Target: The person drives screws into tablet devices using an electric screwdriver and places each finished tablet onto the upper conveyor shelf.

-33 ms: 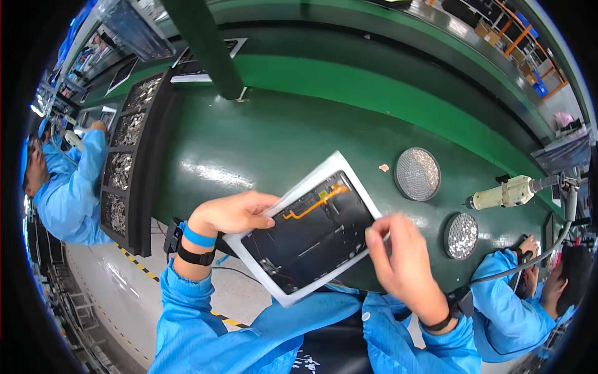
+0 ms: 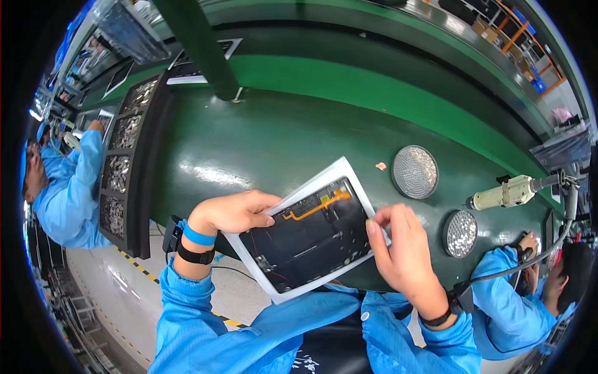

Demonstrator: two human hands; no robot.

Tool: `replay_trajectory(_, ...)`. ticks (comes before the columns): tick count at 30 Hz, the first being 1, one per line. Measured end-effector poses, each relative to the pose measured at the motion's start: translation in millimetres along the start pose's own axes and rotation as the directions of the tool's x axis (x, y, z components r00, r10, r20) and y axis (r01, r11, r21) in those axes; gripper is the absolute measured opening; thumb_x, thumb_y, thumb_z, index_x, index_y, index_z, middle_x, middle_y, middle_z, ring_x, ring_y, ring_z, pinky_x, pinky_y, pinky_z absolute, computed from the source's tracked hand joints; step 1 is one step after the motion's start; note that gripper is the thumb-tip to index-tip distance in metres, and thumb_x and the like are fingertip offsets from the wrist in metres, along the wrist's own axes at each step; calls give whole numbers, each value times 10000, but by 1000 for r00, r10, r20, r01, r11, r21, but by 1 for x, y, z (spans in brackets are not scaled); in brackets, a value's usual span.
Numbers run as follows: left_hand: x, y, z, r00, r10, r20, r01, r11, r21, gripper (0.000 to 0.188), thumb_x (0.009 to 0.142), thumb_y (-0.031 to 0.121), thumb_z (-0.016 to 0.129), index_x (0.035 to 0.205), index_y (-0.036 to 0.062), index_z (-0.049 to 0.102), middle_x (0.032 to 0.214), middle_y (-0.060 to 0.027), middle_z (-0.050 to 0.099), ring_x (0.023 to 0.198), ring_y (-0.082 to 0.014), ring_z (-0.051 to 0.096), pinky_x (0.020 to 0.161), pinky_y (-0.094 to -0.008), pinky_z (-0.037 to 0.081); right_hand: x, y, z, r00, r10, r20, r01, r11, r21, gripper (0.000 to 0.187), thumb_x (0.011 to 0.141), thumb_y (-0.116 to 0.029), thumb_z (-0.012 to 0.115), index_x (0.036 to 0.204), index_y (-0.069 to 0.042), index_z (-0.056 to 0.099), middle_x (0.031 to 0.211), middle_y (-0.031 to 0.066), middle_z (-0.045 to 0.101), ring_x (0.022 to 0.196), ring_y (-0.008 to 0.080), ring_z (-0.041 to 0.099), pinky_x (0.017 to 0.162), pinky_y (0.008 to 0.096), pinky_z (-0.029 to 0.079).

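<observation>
Overhead, from the head camera, we record a white-framed rectangular tablet housing with a dark open interior and an orange flex cable, held over the near edge of the glossy green workbench. Its long axis runs diagonally, from lower left near our body up to the right; the open side faces up toward us. The corner farthest from us points toward a round silver dish of small parts.

Against the earlier frame, taken at the same instant, we note no difference: housing, hands and dishes sit alike.

Our left hand is closed on the housing's upper left edge, thumb lying on the frame, fingers curled beneath; the wrist wears a blue band and a black strap. Our right hand grips the right edge, fingers bent, fingertips pressed on the frame's inner rim. Both forearms in blue sleeves enter from below.

A second round dish lies just beside the right hand. A cream electric screwdriver hangs to the right. A black tray of compartments stands at left, well apart.
</observation>
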State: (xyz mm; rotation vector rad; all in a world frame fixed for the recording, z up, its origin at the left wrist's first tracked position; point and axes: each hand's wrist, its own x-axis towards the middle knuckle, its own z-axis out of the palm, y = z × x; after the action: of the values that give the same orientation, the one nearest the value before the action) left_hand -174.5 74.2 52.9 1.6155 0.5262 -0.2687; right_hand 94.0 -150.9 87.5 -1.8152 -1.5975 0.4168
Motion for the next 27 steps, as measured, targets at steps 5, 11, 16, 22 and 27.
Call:
replay_trajectory(5, 34, 31, 7, 985, 7, 171, -62, 945, 320, 357, 1041, 12, 571, 1393, -20, 616, 1146, -237, 739, 1023, -346, 698, 915, -434, 544, -16, 25, 5, 976, 218, -4, -215, 959, -183, 220, 1006, -193, 710, 1061, -37, 565, 918, 162, 660, 775, 402, 692, 660, 506, 553)
replay_trajectory(11, 83, 60, 33, 953, 7, 303, -166, 849, 501, 352, 1020, 5, 572, 1370, 23, 610, 1105, -287, 724, 1055, -497, 672, 866, -519, 523, -61, 31, -2, 900, 436, -26, -426, 864, -267, 224, 1031, -231, 675, 980, -58, 543, 857, 166, 685, 705, 434, 697, 613, 543, 550)
replay_trajectory(16, 104, 86, 48, 983, 19, 183, -107, 870, 481, 306, 1014, 11, 580, 1318, 34, 602, 1007, -265, 734, 992, -488, 685, 855, -535, 521, -86, 31, -5, 867, 492, -78, -490, 816, -306, 213, 1048, -231, 651, 976, -59, 546, 858, 165, 682, 707, 413, 707, 603, 530, 556)
replay_trajectory(22, 75, 86, 77, 846, 449, -286, -56, 609, 791, 473, 914, -4, 725, 1366, 32, 588, 1298, -203, 574, 1226, -421, 583, 1045, -455, 493, -100, 48, 8, 869, 493, -41, -474, 805, -358, 187, 1058, -218, 617, 995, -56, 546, 884, 162, 675, 716, 388, 715, 597, 517, 567)
replay_trajectory(27, 25, 42, 88, 756, 334, -562, 260, 635, 727, 454, 935, -13, 708, 1370, 4, 578, 1319, -212, 561, 1194, -428, 595, 1015, -441, 529, -96, 51, 16, 896, 427, -123, -441, 818, -370, 156, 1038, -182, 640, 990, -62, 553, 880, 151, 667, 707, 369, 710, 587, 498, 561)
